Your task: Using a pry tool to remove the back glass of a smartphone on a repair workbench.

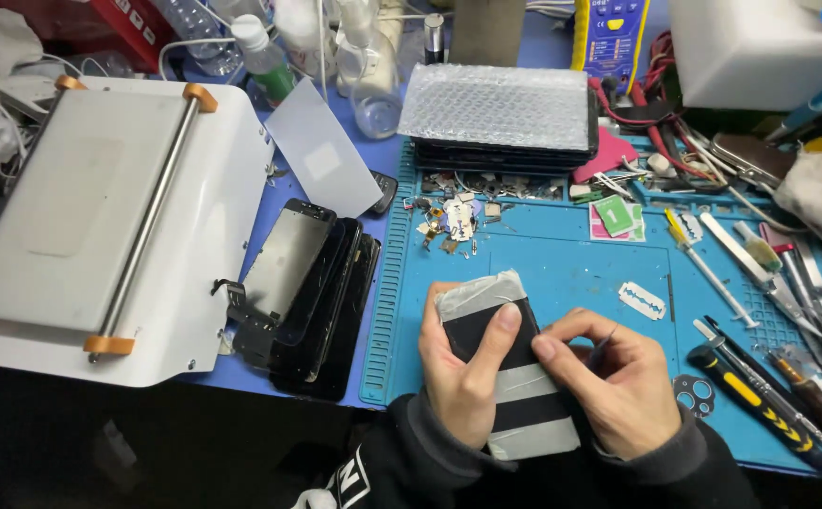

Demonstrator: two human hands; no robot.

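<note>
Carefully now: my left hand (463, 372) grips the grey-taped black phone screen (505, 363); my right hand (614, 377) pinches a thin blade (605, 345), best kept flat.

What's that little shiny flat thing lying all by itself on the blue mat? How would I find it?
Start at the big blue mat. Look just above the right hand, toward the row of tools: there lies a razor blade. It is thin, silvery and flat with a slot down its middle, alone on bare mat.

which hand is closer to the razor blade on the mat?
Right. The right hand is just below the razor blade, pinching at the taped phone. The left hand grips the phone's far side, farther left.
</note>
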